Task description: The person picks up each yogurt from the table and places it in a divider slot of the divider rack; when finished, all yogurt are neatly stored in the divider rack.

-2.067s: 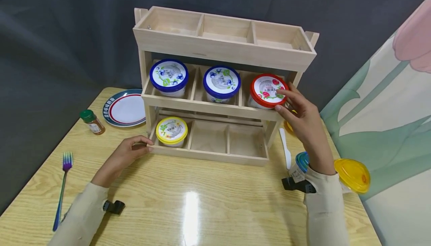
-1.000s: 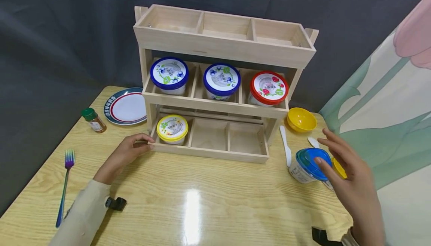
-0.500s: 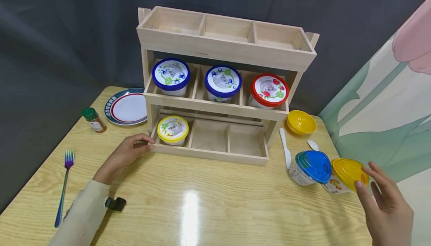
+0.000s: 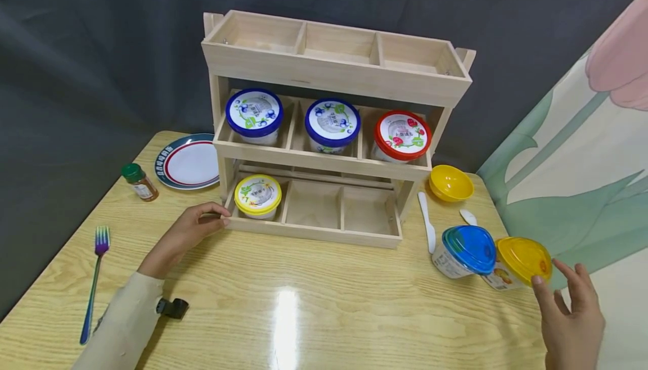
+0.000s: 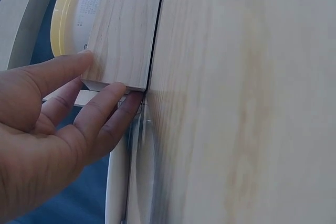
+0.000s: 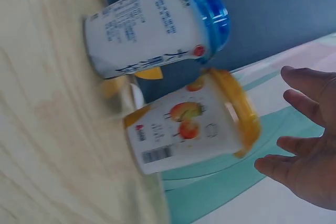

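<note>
My left hand pinches the front left corner of the three-tier wooden rack. In the left wrist view the left hand has its thumb on the front board and its fingers at the board's end. A yellow-lidded cup sits in the bottom left compartment behind it. My right hand hovers with fingers spread just right of a tilted yellow-lidded cup, a small gap between them. A blue-lidded cup leans against that cup on its left.
The middle tier holds two blue-lidded cups and a red-lidded cup. A yellow bowl and a white spoon lie right of the rack. Plate, spice jar and fork lie left. A painted panel bounds the right.
My right hand left the red-lidded cup in the middle tier and came down and right, past the blue-lidded cup, to beside the yellow-lidded cup. The left hand stayed put.
</note>
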Motion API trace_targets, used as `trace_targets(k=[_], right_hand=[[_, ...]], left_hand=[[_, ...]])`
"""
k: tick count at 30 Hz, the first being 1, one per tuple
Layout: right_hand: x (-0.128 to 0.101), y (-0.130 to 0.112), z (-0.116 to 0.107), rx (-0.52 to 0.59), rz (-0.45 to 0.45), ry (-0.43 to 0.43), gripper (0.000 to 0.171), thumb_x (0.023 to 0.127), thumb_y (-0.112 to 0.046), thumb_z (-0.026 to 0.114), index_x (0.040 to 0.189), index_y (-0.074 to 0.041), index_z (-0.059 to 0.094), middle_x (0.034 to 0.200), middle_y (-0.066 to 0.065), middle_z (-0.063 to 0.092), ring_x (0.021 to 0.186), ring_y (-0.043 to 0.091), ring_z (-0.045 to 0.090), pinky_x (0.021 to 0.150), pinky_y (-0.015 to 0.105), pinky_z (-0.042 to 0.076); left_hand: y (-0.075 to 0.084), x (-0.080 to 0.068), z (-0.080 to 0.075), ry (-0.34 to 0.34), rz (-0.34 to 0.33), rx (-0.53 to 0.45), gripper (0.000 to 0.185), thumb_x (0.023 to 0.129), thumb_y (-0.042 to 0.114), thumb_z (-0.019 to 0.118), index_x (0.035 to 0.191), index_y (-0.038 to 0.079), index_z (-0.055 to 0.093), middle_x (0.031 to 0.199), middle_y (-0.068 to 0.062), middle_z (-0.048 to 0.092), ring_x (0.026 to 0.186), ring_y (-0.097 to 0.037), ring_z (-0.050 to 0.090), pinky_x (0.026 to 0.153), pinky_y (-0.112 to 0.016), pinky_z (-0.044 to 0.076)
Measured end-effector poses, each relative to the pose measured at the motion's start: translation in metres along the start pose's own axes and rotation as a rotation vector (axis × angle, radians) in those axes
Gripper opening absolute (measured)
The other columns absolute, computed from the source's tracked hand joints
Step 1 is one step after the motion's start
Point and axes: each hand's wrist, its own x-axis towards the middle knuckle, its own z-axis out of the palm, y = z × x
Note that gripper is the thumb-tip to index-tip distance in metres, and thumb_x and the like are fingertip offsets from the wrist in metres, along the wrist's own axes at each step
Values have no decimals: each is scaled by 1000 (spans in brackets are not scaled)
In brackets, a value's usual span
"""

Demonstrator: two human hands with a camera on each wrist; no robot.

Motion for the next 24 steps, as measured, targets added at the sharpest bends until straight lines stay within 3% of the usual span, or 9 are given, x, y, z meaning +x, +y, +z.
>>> trace_targets(k=[6,13,15,17,19,21,24], right_hand=[[11,16,6,50,38,-84,58,113,-20,58,169,-19,42,180,0,9,165,23,13,123,27,25],[14,25,14,29,-19,-80,55,113,-18,59,166,-13,45,180,12,13,165,27,13,130,37,16],[14,25,17,32,4,-72,55,113,-19,60,166,-16,46,180,8,15,164,33,18,128,34,21],[15,24,19,43,44,-55,55,112,-20,61,165,-20,49,180,2,18,161,34,27,121,23,33],[15,24,20,107,84,-33,52,111,-18,63,162,-22,54,178,-3,23,153,25,44,104,13,46],[14,24,21,187,110,-3,49,109,-15,66,157,-22,60,176,-5,29,132,12,61,86,4,49],[13,26,23,272,114,35,44,107,-10,68,150,-18,67,174,-3,35,98,-5,61,74,0,46]], left_hand=[[0,-1,0,-11,2,-27,29,110,13,66,132,-6,65,137,-21,61,112,-15,64,92,-28,54],[-3,-1,-1,-11,5,-43,29,111,13,65,132,-7,64,135,-19,61,109,-14,64,90,-27,54],[-3,-1,-2,-10,9,-46,29,110,12,66,132,-7,64,134,-19,61,108,-13,64,90,-27,55],[-2,0,-1,-9,9,-51,29,110,12,66,132,-7,64,134,-19,61,108,-13,64,90,-26,55],[-2,0,-1,-9,9,-54,29,110,11,66,132,-7,64,134,-19,61,108,-12,64,90,-26,55],[-2,0,-1,-9,5,-54,29,110,11,66,132,-7,64,134,-19,61,108,-12,64,90,-26,55],[-1,0,-1,-12,0,-49,29,110,12,66,132,-7,64,134,-19,61,110,-14,64,91,-26,55]])
